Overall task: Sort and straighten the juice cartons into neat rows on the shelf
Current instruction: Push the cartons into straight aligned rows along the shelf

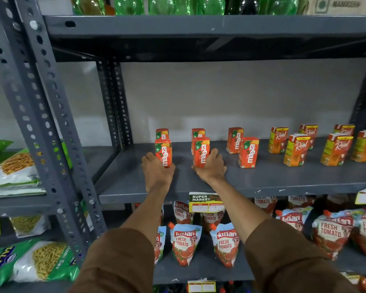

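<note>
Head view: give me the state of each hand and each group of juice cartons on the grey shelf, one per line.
Left hand: closed around the front-left red Maaza carton, upright.
Right hand: closed around the second front red Maaza carton, upright.
Third-column Maaza cartons: upright, untouched, front one offset right of the back one.
Orange Real cartons: upright, unevenly staggered.
Grey metal shelf: front strip bare.

Maaza cartons (pixel 248 152) stand paired front-to-back on the shelf (pixel 283 178); Real cartons (pixel 296 150) to their right.
</note>
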